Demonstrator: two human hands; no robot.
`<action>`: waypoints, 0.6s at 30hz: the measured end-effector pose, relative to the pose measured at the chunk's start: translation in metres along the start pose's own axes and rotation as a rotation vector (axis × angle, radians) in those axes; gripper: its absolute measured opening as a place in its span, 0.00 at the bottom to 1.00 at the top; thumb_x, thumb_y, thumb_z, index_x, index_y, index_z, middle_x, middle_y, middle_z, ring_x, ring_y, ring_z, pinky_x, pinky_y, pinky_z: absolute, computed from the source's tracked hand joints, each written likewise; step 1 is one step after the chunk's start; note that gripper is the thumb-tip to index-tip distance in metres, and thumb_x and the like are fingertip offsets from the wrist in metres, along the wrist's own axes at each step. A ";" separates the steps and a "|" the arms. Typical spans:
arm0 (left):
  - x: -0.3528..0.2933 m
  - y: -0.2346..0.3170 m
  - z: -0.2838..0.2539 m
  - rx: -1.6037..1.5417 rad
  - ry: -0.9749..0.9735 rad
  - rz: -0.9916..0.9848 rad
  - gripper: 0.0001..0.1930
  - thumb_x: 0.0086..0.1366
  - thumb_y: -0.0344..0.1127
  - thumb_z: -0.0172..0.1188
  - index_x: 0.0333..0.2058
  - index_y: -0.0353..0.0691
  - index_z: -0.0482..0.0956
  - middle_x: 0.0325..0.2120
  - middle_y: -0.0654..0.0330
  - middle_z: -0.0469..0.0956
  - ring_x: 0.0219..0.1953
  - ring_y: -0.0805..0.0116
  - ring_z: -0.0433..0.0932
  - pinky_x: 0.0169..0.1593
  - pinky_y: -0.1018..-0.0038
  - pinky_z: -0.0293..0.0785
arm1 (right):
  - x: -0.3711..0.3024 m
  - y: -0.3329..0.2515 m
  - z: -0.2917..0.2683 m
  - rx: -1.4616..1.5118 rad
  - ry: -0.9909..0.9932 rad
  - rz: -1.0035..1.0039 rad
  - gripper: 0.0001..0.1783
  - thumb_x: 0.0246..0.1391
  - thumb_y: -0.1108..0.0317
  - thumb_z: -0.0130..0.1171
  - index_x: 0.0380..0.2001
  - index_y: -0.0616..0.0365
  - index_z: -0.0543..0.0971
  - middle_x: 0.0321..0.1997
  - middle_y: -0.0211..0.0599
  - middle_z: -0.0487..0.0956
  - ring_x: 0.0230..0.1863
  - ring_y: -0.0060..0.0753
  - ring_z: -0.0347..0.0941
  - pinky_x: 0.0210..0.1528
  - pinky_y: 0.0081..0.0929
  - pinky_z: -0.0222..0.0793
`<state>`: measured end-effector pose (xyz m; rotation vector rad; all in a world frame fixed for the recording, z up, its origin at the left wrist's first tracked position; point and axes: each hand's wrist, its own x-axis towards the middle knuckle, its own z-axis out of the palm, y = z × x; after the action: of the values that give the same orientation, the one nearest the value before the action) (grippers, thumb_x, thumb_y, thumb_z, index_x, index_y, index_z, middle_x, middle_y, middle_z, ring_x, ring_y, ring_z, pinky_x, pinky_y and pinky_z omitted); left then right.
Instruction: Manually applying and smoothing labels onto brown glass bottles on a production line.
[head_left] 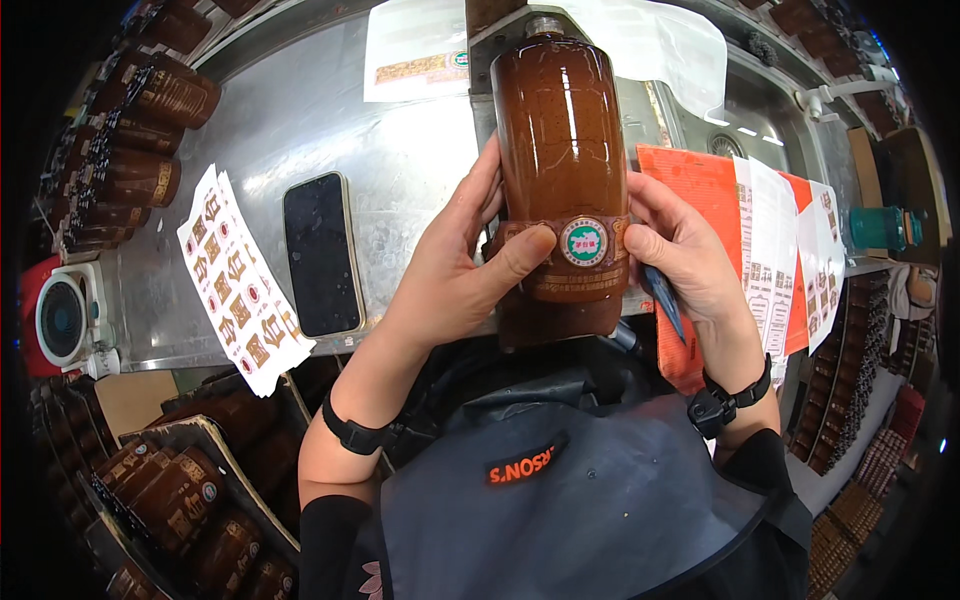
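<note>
A large brown glass bottle (555, 120) stands tilted in front of me, its capped neck pointing away. My left hand (450, 255) grips its left side, with the thumb pressed on a brown label band that carries a round green-and-white emblem (585, 243). On the other side, my right hand (685, 245) holds the bottle too, its thumb at the band's right end. A slim blue pointed tool (664, 302) shows below the right palm; whether the fingers hold it is hidden. Both hands are closed round the bottle, and the fingers behind it are out of sight.
Left on the metal table (400, 160) lie a dark phone (325, 255) and a sheet of transfer labels (240, 285). An orange board (690, 200) with printed sheets (770, 260) lies right, before a sink (775, 105). Brown bottles (180, 500) fill a crate lower left. A small fan (62, 318) stands far left.
</note>
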<state>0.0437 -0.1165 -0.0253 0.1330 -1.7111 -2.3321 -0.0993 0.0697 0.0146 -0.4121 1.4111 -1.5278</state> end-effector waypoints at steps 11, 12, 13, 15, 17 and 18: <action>0.000 -0.002 0.002 -0.003 0.008 0.016 0.46 0.67 0.39 0.63 0.70 0.27 0.41 0.68 0.45 0.55 0.70 0.58 0.56 0.70 0.67 0.53 | 0.002 0.008 0.002 0.009 0.032 -0.042 0.37 0.58 0.64 0.65 0.66 0.64 0.62 0.56 0.37 0.76 0.38 0.18 0.73 0.35 0.18 0.70; 0.000 -0.003 0.002 -0.006 0.010 0.023 0.45 0.67 0.39 0.63 0.70 0.27 0.41 0.68 0.46 0.55 0.70 0.59 0.56 0.69 0.67 0.53 | 0.001 0.008 0.002 0.009 0.032 -0.042 0.37 0.58 0.64 0.65 0.66 0.64 0.62 0.56 0.37 0.76 0.38 0.18 0.73 0.35 0.18 0.70; 0.000 -0.003 0.002 -0.007 0.009 0.024 0.45 0.67 0.39 0.63 0.70 0.27 0.41 0.68 0.46 0.55 0.70 0.59 0.56 0.69 0.67 0.53 | 0.001 0.007 0.002 0.002 0.034 -0.040 0.37 0.58 0.64 0.65 0.66 0.64 0.62 0.56 0.38 0.76 0.38 0.18 0.73 0.34 0.18 0.70; 0.000 -0.003 0.003 -0.013 0.013 0.031 0.45 0.67 0.39 0.63 0.70 0.26 0.41 0.68 0.46 0.56 0.70 0.59 0.57 0.69 0.67 0.54 | 0.002 0.008 0.001 -0.004 0.033 -0.037 0.37 0.58 0.64 0.64 0.66 0.64 0.62 0.57 0.38 0.76 0.38 0.18 0.73 0.34 0.18 0.70; 0.000 -0.003 0.003 -0.014 0.014 0.032 0.45 0.67 0.39 0.63 0.70 0.26 0.41 0.68 0.46 0.56 0.70 0.59 0.57 0.69 0.67 0.54 | 0.003 0.012 -0.002 0.016 0.021 -0.049 0.37 0.58 0.63 0.65 0.66 0.64 0.62 0.57 0.38 0.76 0.38 0.18 0.73 0.34 0.18 0.70; 0.001 -0.003 0.003 -0.015 0.014 0.033 0.45 0.67 0.39 0.63 0.70 0.26 0.41 0.68 0.46 0.56 0.70 0.59 0.57 0.69 0.67 0.54 | 0.003 0.012 -0.002 0.016 0.022 -0.049 0.37 0.58 0.63 0.65 0.66 0.64 0.62 0.57 0.38 0.76 0.38 0.18 0.73 0.34 0.18 0.70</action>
<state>0.0419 -0.1128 -0.0272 0.1174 -1.6758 -2.3146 -0.0978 0.0703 0.0024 -0.4245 1.4140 -1.5866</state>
